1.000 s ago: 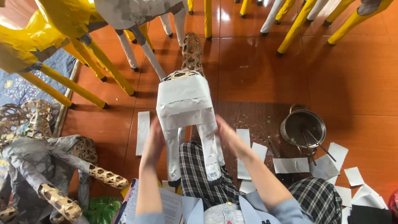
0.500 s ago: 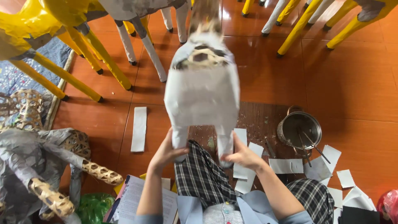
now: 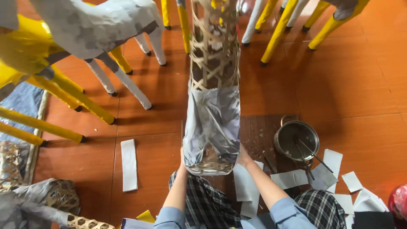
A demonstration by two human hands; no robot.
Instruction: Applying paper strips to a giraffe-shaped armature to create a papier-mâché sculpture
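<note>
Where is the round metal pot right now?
In the head view, the round metal pot sits on the floor right of the paper-covered woven bamboo figure, beside scattered white paper pieces.

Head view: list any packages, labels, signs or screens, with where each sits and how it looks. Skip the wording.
No signs or screens in view.
Printed paper sheet: bottom edge, left of the person's left arm; white, cut off by the frame, print too small to tell.
Yellow paper corner: just above that sheet; small, pointed, plain.
Red rounded object: right edge, low; possibly a bag, mostly out of frame.
</note>
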